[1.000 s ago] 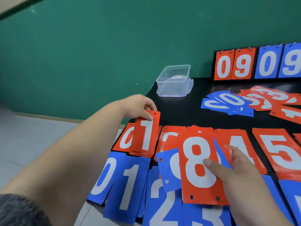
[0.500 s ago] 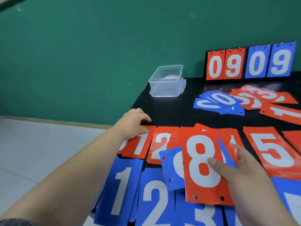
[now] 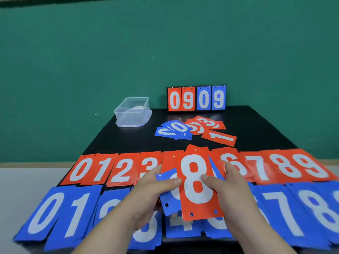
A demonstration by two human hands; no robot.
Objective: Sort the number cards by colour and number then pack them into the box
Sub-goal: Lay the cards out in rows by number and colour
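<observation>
Reading from the left, we find a red row [image 3: 102, 169] of number cards across the middle of the black table [image 3: 128, 138], its white digits showing 0, 1, 2, 3, then 6, 7, 8, 9 past the hands. The blue row [image 3: 77, 215] lies nearer to us and shows 0 and 1 at the left. Its next digits are partly hidden by the arms, though a 4 peeks out low in the middle, and 7 and 8 follow at the right. Far back on the left corner stands the clear plastic box [image 3: 132, 111], open on top; we cannot tell what is in it. To its right lies a loose heap of blue cards [image 3: 174, 130] on which we read 0, touching a heap of red cards [image 3: 205, 123] on which we read 3, with a red 1 card [image 3: 220, 137] lying sideways just in front. Behind them a flip scoreboard [image 3: 196, 99] against the green wall [image 3: 165, 52] reads 0 9 in red and 0 9 in blue. Over the middle of the rows, the left hand [image 3: 148, 197] grasps a fanned bundle, its thumb pressed on a blue card [image 3: 170, 198] and its fingers curled underneath. The red 8 card [image 3: 197, 180] sits upright on top of that bundle, two holes punched at its near edge. The right hand [image 3: 233, 191] pinches it from the other side, thumb on the white digit and fingers tucked behind.
</observation>
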